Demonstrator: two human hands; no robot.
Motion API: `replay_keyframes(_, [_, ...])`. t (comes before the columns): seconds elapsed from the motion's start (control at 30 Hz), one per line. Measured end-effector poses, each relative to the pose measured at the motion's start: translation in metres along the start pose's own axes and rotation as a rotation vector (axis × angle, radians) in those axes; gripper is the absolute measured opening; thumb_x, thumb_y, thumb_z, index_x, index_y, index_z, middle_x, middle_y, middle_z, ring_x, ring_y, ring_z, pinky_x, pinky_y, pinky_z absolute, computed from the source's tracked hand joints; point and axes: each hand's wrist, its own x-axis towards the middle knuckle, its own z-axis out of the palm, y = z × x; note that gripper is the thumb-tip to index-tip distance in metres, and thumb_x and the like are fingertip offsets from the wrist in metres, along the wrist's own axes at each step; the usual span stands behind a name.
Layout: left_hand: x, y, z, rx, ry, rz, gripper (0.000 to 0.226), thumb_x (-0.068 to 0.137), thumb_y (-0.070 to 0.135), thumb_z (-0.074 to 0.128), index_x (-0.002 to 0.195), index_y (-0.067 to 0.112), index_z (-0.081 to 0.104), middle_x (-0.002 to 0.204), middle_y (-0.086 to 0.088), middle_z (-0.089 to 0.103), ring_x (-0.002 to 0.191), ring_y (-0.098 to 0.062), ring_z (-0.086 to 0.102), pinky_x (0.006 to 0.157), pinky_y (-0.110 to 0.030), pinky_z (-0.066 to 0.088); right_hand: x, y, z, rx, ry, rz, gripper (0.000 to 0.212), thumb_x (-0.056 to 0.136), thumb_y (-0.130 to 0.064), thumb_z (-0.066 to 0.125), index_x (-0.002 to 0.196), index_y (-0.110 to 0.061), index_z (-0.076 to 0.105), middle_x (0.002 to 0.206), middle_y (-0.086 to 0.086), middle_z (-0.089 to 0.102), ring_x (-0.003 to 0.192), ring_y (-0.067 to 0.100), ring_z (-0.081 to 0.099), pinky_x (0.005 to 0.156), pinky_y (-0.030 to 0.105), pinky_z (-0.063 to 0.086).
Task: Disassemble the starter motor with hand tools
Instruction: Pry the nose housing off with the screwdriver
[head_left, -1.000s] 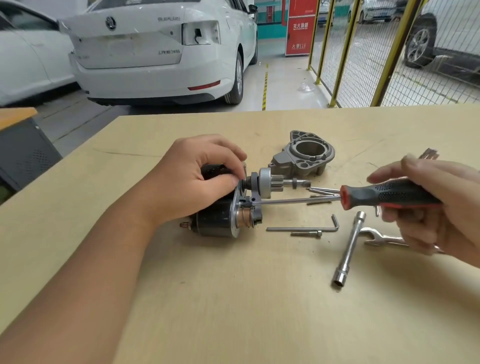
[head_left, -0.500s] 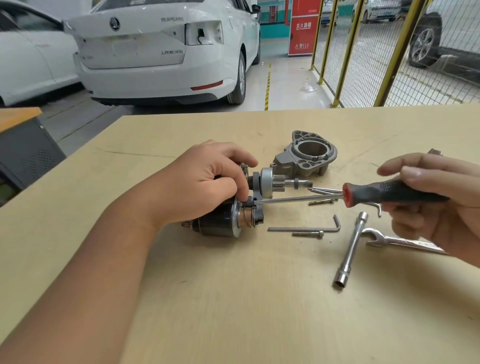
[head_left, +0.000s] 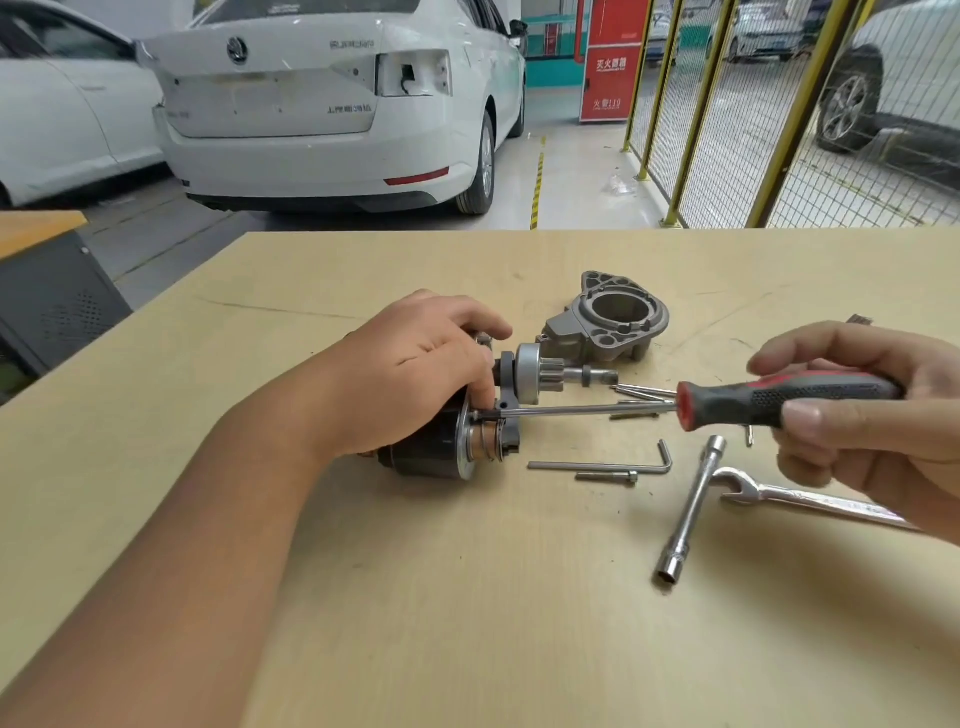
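While unused, wrench (head_left: 810, 503) beside socket tube (head_left: 691, 512)

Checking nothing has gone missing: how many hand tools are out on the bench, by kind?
Red-and-black-handled screwdriver, held in the right hand: 1
Steel L-shaped hex key: 1
Chrome tubular socket wrench: 1
Chrome open-end spanner: 1
Total: 4

Black starter motor (head_left: 431, 447) lies sideways, screwdriver (head_left: 769, 397) tip at its flange.
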Motion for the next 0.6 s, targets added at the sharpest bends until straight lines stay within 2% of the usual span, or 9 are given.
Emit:
replay_keyframes(0.07, [0.0, 0.0, 0.001, -0.002, 0.01, 0.002, 0.044, 0.091, 0.041, 0.039, 0.077, 0.027, 0.079, 0.129, 0.03, 0.061, 0.128, 0.009, 0.044, 0.109, -0.029, 0.032, 0.0, 0.003, 0.002, -0.002, 0.017, -0.009, 0.058, 0.073, -0.017, 0.091, 0.121, 0.0, 0.062, 0.092, 0.018, 0.063, 0.063, 0.025, 0.056, 0.06, 0.037, 0.049])
replay_keyframes(0.13, [0.0, 0.0, 0.001, 0.001, 0.021, 0.008, 0.045, 0.094, 0.042, 0.038, 0.084, 0.025, 0.079, 0.121, 0.03, 0.065, 0.128, 0.009, 0.043, 0.108, -0.027, 0.032, -0.001, 0.003, 0.01, -0.004, 0.048, 0.025, 0.056, 0.081, -0.037, 0.086, 0.122, -0.005, 0.065, 0.091, 0.023, 0.066, 0.055, 0.028, 0.055, 0.055, 0.038, 0.05])
replay_keyframes(0.17, [0.001, -0.001, 0.002, 0.002, 0.026, 0.013, 0.045, 0.095, 0.042, 0.038, 0.087, 0.025, 0.079, 0.116, 0.03, 0.067, 0.127, 0.009, 0.043, 0.108, -0.027, 0.033, -0.001, 0.003, 0.014, -0.02, 0.078, 0.056, 0.062, 0.081, -0.051, 0.082, 0.123, -0.008, 0.065, 0.087, 0.027, 0.065, 0.048, 0.03, 0.052, 0.052, 0.038, 0.049])
replay_keyframes(0.23, [0.001, -0.002, 0.002, 0.011, 0.037, 0.027, 0.045, 0.097, 0.044, 0.037, 0.086, 0.026, 0.078, 0.112, 0.029, 0.069, 0.127, 0.008, 0.044, 0.106, -0.027, 0.034, -0.001, 0.003, 0.018, -0.054, 0.125, 0.076, 0.071, 0.074, -0.064, 0.082, 0.121, -0.012, 0.067, 0.077, 0.029, 0.064, 0.039, 0.026, 0.043, 0.049, 0.033, 0.045])
replay_keyframes(0.33, [0.002, -0.003, 0.005, 0.031, 0.068, 0.062, 0.049, 0.099, 0.046, 0.039, 0.072, 0.027, 0.075, 0.119, 0.025, 0.066, 0.125, 0.002, 0.049, 0.102, -0.026, 0.036, -0.002, -0.002, 0.017, -0.007, 0.11, -0.014, 0.067, 0.064, -0.045, 0.094, 0.114, -0.009, 0.069, 0.077, 0.024, 0.064, 0.043, 0.021, 0.04, 0.051, 0.028, 0.041])
replay_keyframes(0.43, [0.004, -0.006, 0.008, 0.037, 0.169, 0.145, 0.038, 0.098, 0.038, 0.05, 0.069, 0.027, 0.071, 0.112, 0.017, 0.07, 0.112, -0.002, 0.061, 0.093, -0.019, 0.044, -0.004, -0.005, 0.018, 0.052, 0.109, -0.039, 0.067, 0.055, -0.028, 0.1, 0.111, -0.007, 0.07, 0.087, 0.017, 0.066, 0.062, 0.022, 0.059, 0.056, 0.034, 0.048])
replay_keyframes(0.5, [0.005, -0.01, 0.007, 0.05, 0.226, 0.167, 0.02, 0.094, 0.033, 0.058, 0.078, 0.034, 0.071, 0.112, 0.015, 0.071, 0.109, -0.003, 0.064, 0.092, -0.019, 0.047, -0.004, -0.002, 0.022, 0.069, 0.112, -0.036, 0.066, 0.06, -0.032, 0.097, 0.114, -0.007, 0.069, 0.091, 0.017, 0.067, 0.064, 0.022, 0.061, 0.056, 0.036, 0.05])
replay_keyframes(0.6, [0.004, -0.017, 0.006, 0.021, 0.246, 0.162, 0.011, 0.087, 0.027, 0.066, 0.085, 0.034, 0.074, 0.111, 0.015, 0.072, 0.111, -0.003, 0.065, 0.096, -0.02, 0.048, -0.004, -0.003, 0.027, 0.099, 0.156, 0.009, 0.068, 0.073, -0.058, 0.083, 0.116, -0.007, 0.067, 0.079, 0.026, 0.065, 0.041, 0.023, 0.045, 0.047, 0.033, 0.043])
